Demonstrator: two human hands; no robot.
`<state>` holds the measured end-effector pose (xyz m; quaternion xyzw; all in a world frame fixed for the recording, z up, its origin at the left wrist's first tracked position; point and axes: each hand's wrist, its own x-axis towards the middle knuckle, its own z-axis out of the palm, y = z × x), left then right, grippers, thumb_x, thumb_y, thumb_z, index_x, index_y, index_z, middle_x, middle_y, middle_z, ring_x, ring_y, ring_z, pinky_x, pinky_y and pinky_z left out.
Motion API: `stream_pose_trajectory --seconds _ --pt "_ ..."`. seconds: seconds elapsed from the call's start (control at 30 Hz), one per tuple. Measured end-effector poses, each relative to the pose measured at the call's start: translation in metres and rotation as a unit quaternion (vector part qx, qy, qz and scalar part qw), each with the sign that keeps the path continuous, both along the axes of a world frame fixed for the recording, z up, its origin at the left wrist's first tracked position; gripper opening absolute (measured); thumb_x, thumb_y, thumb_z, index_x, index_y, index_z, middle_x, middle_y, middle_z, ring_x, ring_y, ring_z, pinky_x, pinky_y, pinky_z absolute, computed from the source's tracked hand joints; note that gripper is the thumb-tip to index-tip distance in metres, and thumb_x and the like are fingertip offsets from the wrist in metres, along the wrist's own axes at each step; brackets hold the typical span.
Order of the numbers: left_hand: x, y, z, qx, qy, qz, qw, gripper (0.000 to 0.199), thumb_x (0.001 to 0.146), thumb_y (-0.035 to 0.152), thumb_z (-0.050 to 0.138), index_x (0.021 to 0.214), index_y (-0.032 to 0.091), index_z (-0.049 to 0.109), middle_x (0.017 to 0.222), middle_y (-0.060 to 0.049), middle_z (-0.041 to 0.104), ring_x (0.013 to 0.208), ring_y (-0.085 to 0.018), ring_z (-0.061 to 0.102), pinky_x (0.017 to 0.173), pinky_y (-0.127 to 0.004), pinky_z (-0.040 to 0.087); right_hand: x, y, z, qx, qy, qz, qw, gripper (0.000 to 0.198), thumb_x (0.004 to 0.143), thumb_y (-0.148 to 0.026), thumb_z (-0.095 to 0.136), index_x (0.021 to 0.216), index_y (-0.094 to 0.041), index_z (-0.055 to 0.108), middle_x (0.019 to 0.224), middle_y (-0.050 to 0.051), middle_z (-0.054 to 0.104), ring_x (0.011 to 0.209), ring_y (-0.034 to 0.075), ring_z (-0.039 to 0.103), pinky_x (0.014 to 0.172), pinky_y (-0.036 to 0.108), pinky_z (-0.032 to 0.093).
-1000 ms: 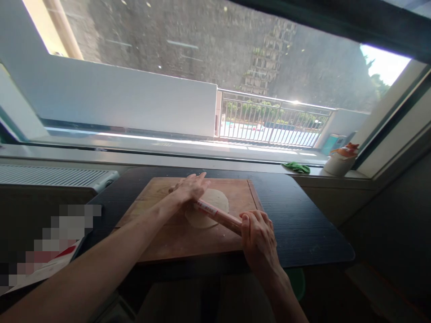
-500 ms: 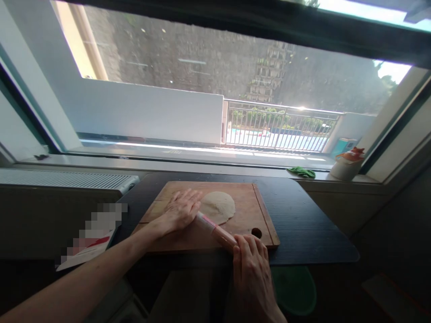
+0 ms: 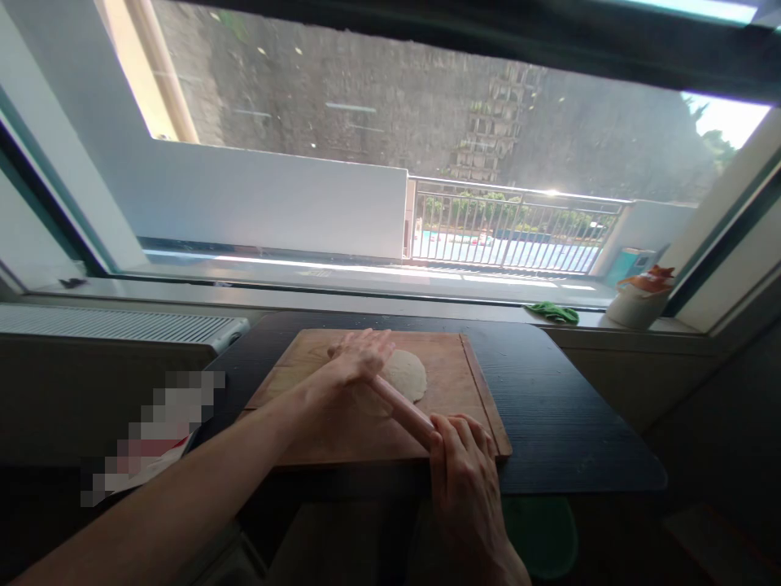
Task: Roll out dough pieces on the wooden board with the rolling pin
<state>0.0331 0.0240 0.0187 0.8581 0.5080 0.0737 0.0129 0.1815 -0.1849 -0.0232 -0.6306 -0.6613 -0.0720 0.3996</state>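
Observation:
A rolling pin (image 3: pixel 403 409) lies slantwise across a flat round of pale dough (image 3: pixel 410 373) on a wooden cutting board (image 3: pixel 444 352). At the pin's far end, my left hand (image 3: pixel 361 356) rests palm down with its fingers stretched out, covering that end. My right hand (image 3: pixel 464 465) has its fingers curled round the near end, by the board's front right corner. Part of the dough is hidden under the pin and my left hand.
The board lies on a dark table (image 3: pixel 549 415) below a window. A radiator (image 3: pixel 122 321) stands to the left. On the sill are a green cloth (image 3: pixel 553 312) and a whitish pot (image 3: pixel 638 308) with something orange on top. A green basin (image 3: pixel 540 533) is under the table.
My left hand and the pin's far end have moved right and slightly away, further over the dough. The pin has turned, so its printed marking no longer shows. My right hand shifted slightly right.

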Motion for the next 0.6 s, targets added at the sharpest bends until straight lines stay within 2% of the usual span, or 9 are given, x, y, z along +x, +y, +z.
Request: stream_pose_trajectory --seconds 0.1,0.17,0.3,0.47,0.6 --pt "-0.023 -0.019 -0.003 -0.003 0.022 -0.003 1.0 0.053 0.091 0.038 0.023 0.137 0.022 0.044 0.145 -0.006 0.041 0.136 -0.022 0.031 0.11 -0.041 0.021 -0.008 -0.008 -0.003 0.001 0.005 -0.007 1.0 0.027 0.094 -0.022 0.036 0.114 -0.021 0.055 0.095 0.006 0.059 0.099 0.022 0.049 0.089 0.038 0.035" --pt "-0.039 -0.032 -0.007 0.002 0.028 0.009 1.0 0.053 0.091 0.036 0.023 0.137 0.02 0.044 0.145 -0.006 0.04 0.137 -0.024 0.03 0.111 -0.044 0.019 -0.011 -0.011 -0.004 -0.001 0.007 -0.009 1.0 0.026 0.094 -0.021 0.036 0.11 -0.021 0.056 0.093 0.005 0.059 0.097 0.021 0.049 0.089 0.038 0.036" --pt "-0.058 -0.045 -0.017 0.031 0.032 0.006 0.999 0.055 0.092 0.041 0.019 0.14 0.022 0.039 0.146 -0.004 0.038 0.138 -0.022 0.028 0.112 -0.044 0.017 -0.013 -0.014 -0.007 -0.004 -0.003 -0.003 1.0 0.024 0.093 -0.021 0.036 0.101 -0.02 0.058 0.09 0.005 0.058 0.094 0.02 0.05 0.086 0.036 0.036" --pt "-0.035 -0.03 -0.006 0.013 0.011 0.034 0.999 0.053 0.09 0.04 0.026 0.139 0.026 0.042 0.142 -0.004 0.045 0.137 -0.025 0.029 0.11 -0.047 0.02 0.011 0.012 0.001 -0.022 -0.023 -0.042 0.999 0.029 0.095 -0.022 0.033 0.084 -0.021 0.06 0.084 0.004 0.058 0.094 0.02 0.049 0.088 0.037 0.033" --pt "-0.011 -0.013 0.004 0.005 -0.024 0.051 0.998 0.054 0.088 0.044 0.033 0.139 0.028 0.041 0.138 -0.003 0.05 0.135 -0.026 0.033 0.108 -0.043 0.027 0.037 0.054 0.018 -0.028 -0.06 -0.076 0.995 0.029 0.095 -0.025 0.034 0.087 -0.021 0.061 0.083 0.005 0.061 0.093 0.02 0.051 0.084 0.034 0.033"
